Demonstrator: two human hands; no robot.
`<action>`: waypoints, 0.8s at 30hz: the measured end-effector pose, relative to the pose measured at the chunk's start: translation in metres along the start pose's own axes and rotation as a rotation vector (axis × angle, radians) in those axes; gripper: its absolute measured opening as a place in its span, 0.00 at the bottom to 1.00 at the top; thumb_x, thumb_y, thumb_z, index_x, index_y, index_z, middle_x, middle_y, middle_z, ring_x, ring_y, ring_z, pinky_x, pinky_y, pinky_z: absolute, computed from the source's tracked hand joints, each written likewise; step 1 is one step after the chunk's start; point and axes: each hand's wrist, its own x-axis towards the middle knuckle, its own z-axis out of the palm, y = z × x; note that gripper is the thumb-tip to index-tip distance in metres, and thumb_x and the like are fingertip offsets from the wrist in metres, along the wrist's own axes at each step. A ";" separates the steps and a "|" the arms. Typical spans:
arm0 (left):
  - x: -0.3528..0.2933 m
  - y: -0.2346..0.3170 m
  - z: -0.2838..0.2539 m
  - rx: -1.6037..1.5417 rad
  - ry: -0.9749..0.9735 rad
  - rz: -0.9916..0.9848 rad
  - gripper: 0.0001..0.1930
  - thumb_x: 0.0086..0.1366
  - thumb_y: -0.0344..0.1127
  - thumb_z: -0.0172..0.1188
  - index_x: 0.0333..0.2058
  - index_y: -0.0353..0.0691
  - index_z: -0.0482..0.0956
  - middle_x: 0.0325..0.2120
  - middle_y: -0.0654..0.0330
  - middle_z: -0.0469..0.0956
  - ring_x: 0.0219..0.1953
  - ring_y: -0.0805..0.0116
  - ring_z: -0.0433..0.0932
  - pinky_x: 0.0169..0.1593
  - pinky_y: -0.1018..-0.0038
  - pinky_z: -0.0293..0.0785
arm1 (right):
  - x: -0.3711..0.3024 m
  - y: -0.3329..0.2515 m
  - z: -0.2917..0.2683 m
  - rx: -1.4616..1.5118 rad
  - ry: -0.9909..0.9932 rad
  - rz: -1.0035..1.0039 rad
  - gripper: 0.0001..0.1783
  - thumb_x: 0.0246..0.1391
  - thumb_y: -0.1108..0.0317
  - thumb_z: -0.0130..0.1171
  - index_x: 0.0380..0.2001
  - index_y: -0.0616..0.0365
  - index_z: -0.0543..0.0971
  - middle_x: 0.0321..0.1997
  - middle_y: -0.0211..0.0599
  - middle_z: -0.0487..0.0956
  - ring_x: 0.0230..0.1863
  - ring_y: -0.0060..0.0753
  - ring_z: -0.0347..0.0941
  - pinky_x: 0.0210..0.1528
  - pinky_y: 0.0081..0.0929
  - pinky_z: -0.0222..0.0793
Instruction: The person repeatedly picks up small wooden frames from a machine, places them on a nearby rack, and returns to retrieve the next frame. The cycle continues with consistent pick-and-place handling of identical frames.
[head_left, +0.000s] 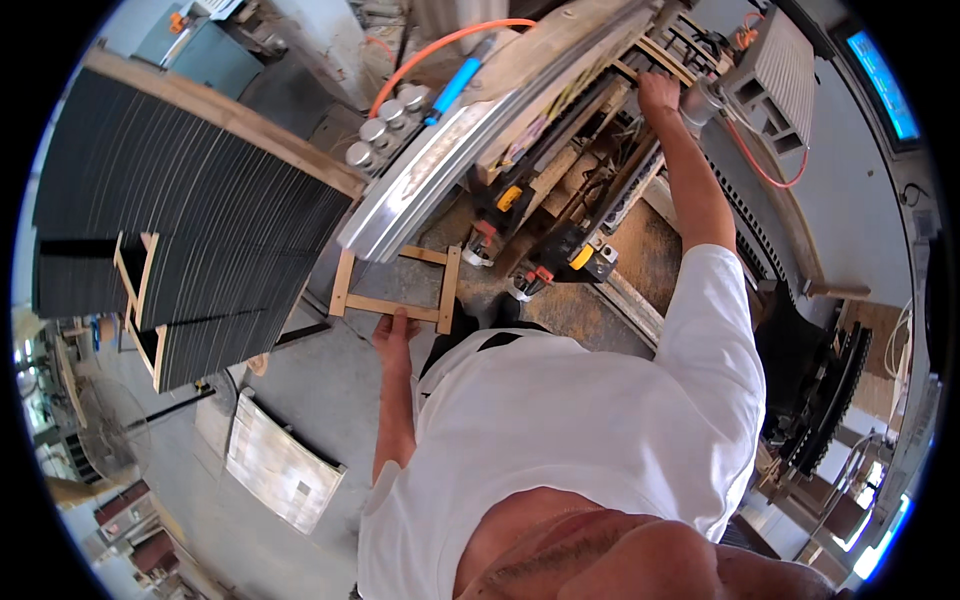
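Observation:
My left hand (394, 337) grips a small rectangular wooden frame (372, 304) by its near rail, thumb on top. The frame hangs beside the front end of a long machine (400, 190) with a shiny metal rail. Stretched far ahead and to the right, my right hand (658, 95) is curled at the machine's far end. Light wooden strips (668, 58) lie just beyond it. Its fingertips are hidden, so what it holds cannot be made out. Clamps with a yellow part (583, 257) and sawdust-covered bars sit between my two arms.
At left stands a tall stack of dark, thin-edged pieces (220, 190), with light wooden frame parts (150, 290) against it. A blue marker-like object (460, 90) and an orange hose (430, 50) are on the machine. A pale panel (283, 465) lies on the floor. A lit screen (882, 85) stands far right.

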 end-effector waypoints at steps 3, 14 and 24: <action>-0.008 0.014 -0.030 0.048 -0.007 0.254 0.13 0.67 0.39 0.56 0.37 0.32 0.77 0.29 0.61 0.78 0.29 0.75 0.76 0.36 0.76 0.76 | 0.004 0.006 -0.002 0.103 -0.079 0.043 0.08 0.51 0.70 0.55 0.34 0.50 0.81 0.37 0.42 0.82 0.43 0.47 0.78 0.43 0.48 0.71; -0.089 0.169 -0.242 -0.045 0.319 0.663 0.12 0.69 0.37 0.53 0.42 0.35 0.78 0.30 0.63 0.80 0.30 0.78 0.74 0.35 0.79 0.71 | -0.208 -0.198 -0.223 1.142 0.437 -0.201 0.15 0.55 0.74 0.59 0.47 0.58 0.78 0.46 0.42 0.80 0.47 0.38 0.77 0.49 0.32 0.73; -0.009 0.304 -0.520 -0.001 0.505 0.558 0.15 0.69 0.39 0.53 0.43 0.32 0.78 0.28 0.62 0.79 0.24 0.75 0.74 0.28 0.78 0.70 | -0.375 -0.401 -0.229 1.186 -0.401 -0.482 0.16 0.49 0.72 0.63 0.43 0.59 0.79 0.40 0.46 0.81 0.38 0.39 0.79 0.40 0.30 0.73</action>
